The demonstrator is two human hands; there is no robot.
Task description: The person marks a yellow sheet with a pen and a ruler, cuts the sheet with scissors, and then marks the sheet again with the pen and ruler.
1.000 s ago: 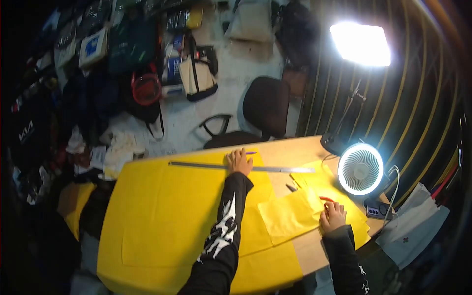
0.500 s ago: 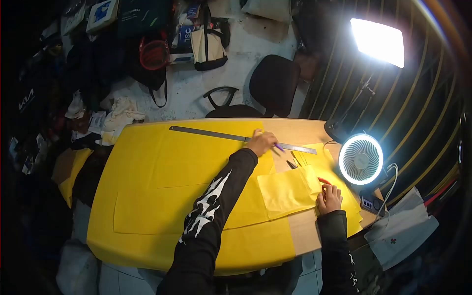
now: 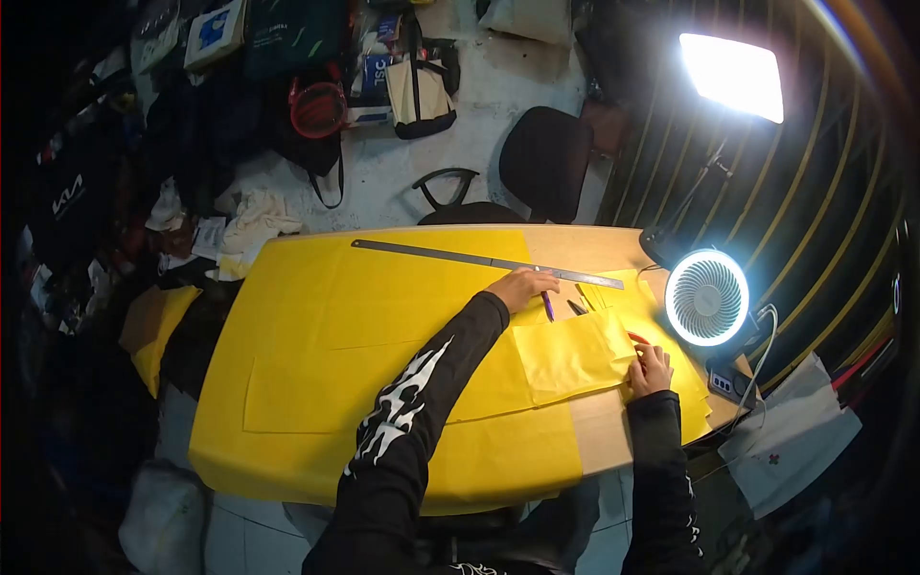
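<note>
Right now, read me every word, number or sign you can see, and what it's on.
"KIA" on the dark fabric at left.
"SC", first letter unclear, on the blue packet.
Red cross sign on the white bag.
Too small or blurred: lettering on the green bag, marks on the ruler.

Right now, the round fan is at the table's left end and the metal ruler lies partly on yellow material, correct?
Not quite: the head view shows the round fan at the right end of the table; the metal ruler does lie partly on yellow material.
</note>
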